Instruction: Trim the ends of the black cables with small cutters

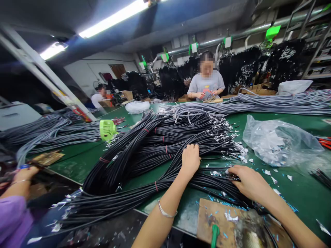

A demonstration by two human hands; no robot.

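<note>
My left hand (190,159) lay fisted, fingers together, on the black cable bundle (155,144) | my right hand (247,181) pinched cable ends | green table (305,189).

Light comes mainly from two fluorescent tubes (113,19) on the ceiling, both blown out to white glare. Below the tubes, the green table (297,124) is evenly and brightly lit, with only soft, short shadows. The clear plastic bag (279,141) on the table catches pale highlights. Far left of the tubes, the room falls into deep shade. The wide lens bends straight lines: the white beam (46,75) leans and the table edge curves. Corners smear and stretch, most of all at lower left. The faces of the people beyond the table are blurred out; the centre is sharp.
</note>
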